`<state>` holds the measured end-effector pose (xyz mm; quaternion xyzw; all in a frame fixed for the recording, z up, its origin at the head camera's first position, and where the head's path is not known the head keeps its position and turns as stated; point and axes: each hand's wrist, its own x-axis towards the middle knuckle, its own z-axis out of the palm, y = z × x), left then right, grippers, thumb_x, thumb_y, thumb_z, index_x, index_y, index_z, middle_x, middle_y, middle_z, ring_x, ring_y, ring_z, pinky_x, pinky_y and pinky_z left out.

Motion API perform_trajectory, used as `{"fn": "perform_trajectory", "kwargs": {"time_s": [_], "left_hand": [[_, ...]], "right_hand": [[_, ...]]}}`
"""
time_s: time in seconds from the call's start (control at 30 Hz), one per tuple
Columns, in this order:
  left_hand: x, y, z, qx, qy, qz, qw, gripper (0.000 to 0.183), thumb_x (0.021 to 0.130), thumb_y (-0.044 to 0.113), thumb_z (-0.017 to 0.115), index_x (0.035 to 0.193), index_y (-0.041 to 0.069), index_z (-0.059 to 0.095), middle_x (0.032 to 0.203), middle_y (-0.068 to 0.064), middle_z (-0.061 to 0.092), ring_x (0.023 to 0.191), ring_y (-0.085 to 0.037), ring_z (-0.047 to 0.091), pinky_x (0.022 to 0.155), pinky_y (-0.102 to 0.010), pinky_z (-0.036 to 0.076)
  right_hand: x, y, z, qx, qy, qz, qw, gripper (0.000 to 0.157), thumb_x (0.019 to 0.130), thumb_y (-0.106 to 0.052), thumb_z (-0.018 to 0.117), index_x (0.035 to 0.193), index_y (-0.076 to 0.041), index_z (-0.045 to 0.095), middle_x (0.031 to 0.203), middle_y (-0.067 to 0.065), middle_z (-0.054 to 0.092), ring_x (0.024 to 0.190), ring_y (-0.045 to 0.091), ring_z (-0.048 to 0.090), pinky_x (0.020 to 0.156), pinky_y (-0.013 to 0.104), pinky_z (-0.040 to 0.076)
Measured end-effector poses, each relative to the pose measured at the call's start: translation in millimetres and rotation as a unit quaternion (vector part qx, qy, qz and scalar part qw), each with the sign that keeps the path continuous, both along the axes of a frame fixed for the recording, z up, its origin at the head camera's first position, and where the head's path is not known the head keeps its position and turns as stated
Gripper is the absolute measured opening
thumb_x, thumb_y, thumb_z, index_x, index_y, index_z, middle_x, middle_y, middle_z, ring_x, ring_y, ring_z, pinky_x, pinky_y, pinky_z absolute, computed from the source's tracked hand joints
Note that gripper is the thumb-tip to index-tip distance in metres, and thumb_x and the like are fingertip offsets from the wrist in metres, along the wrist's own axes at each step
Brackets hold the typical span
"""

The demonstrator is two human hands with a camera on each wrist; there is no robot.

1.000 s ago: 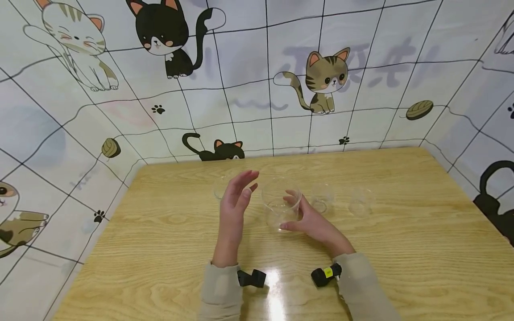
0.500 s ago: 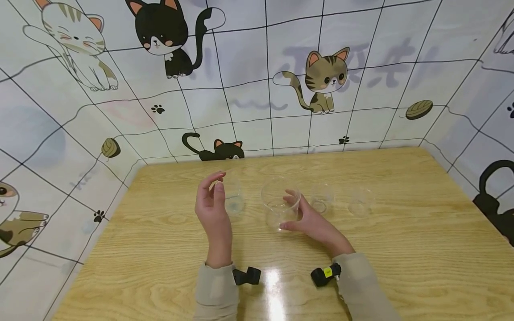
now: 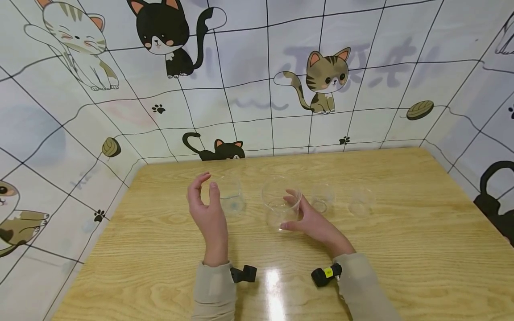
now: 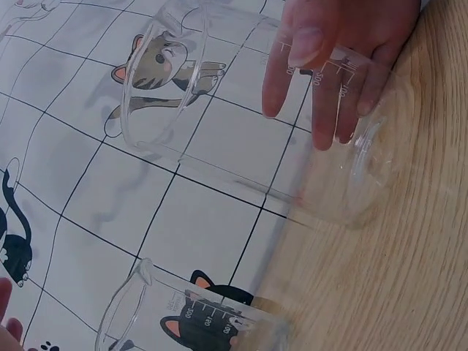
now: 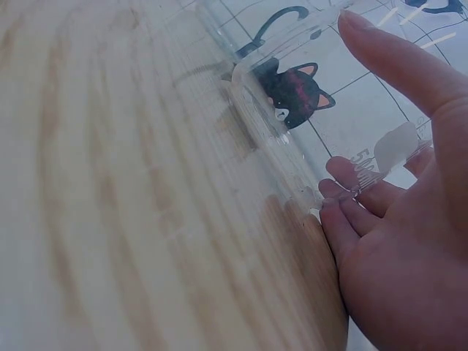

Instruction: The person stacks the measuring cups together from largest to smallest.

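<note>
My right hand (image 3: 311,218) holds a large clear glass beaker (image 3: 275,209) at its right side, fingers round the back and thumb at the front. The beaker stands upright on the wooden table; printed marks show on its wall in the right wrist view. To its left stands a smaller clear beaker (image 3: 232,196), whose scale shows in the left wrist view. My left hand (image 3: 206,211) is raised just left of that beaker, thumb and curved fingers apart, with nothing seen between them. Only its fingertips (image 4: 7,318) show at the left wrist view's edge.
Two smaller clear glass vessels, one (image 3: 322,198) nearer and one (image 3: 361,203) farther right, stand in line with the beakers. Their outlines are faint against the wooden table (image 3: 401,267). A cat-patterned sheet (image 3: 249,98) rises behind the table.
My left hand has moved left, from near the large beaker to the far side of the smaller one, uncovering it. The right hand and the large beaker have stayed in place.
</note>
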<state>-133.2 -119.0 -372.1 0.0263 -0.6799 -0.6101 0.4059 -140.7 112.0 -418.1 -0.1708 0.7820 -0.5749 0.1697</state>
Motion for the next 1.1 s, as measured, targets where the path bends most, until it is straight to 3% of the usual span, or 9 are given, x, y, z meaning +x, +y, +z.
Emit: {"fn": "perform_trajectory", "kwargs": {"time_s": [0.13, 0.3, 0.7, 0.9, 1.1], "left_hand": [[-0.3, -2.6, -5.1, -0.026, -0.078, 0.014, 0.9965, 0.026, 0.088, 0.027, 0.056, 0.113, 0.025, 0.053, 0.119, 0.01, 0.044, 0.117, -0.007, 0.034, 0.1, -0.034, 0.022], [-1.9, -3.0, -9.5, -0.031, -0.145, 0.011, 0.9889, 0.044, 0.083, 0.035, 0.061, 0.122, 0.027, 0.044, 0.125, 0.011, 0.035, 0.12, -0.01, 0.026, 0.097, -0.041, 0.026], [-8.3, -0.9, -20.5, -0.025, -0.214, -0.012, 0.9765, 0.069, 0.073, 0.048, 0.068, 0.13, 0.028, 0.034, 0.129, 0.004, 0.028, 0.12, -0.016, 0.024, 0.094, -0.044, 0.029], [-10.5, 1.7, -23.3, -0.047, -0.24, -0.03, 0.9691, 0.079, 0.07, 0.043, 0.073, 0.134, 0.023, 0.03, 0.132, -0.002, 0.027, 0.122, -0.021, 0.024, 0.093, -0.045, 0.03], [-11.7, 1.9, -26.4, -0.064, -0.25, -0.036, 0.9654, 0.082, 0.07, 0.039, 0.074, 0.135, 0.023, 0.028, 0.133, -0.003, 0.025, 0.123, -0.024, 0.023, 0.094, -0.045, 0.03]], "right_hand": [[0.3, -0.1, 0.0, 0.001, -0.003, 0.001, 1.0, 0.086, 0.077, -0.022, 0.071, 0.141, -0.026, 0.013, 0.143, 0.009, 0.025, 0.131, 0.031, 0.017, 0.101, 0.055, 0.015], [-1.2, -0.4, -3.1, -0.006, -0.007, 0.001, 1.0, 0.089, 0.076, -0.024, 0.072, 0.142, -0.026, 0.012, 0.143, 0.009, 0.025, 0.131, 0.03, 0.017, 0.101, 0.054, 0.016], [-11.9, -3.3, -32.1, 0.0, 0.014, -0.028, 0.999, 0.09, 0.071, -0.034, 0.075, 0.137, -0.041, 0.014, 0.14, 0.001, 0.03, 0.129, 0.025, 0.024, 0.1, 0.052, 0.022], [-9.3, -5.5, -26.8, 0.011, 0.009, -0.036, 0.999, 0.093, 0.072, -0.03, 0.075, 0.139, -0.035, 0.012, 0.139, 0.004, 0.028, 0.128, 0.026, 0.024, 0.098, 0.054, 0.022], [-0.2, -9.1, -3.5, 0.001, -0.002, -0.029, 1.0, 0.092, 0.075, -0.018, 0.072, 0.142, -0.021, 0.01, 0.14, 0.015, 0.025, 0.129, 0.033, 0.02, 0.099, 0.057, 0.019]]}}
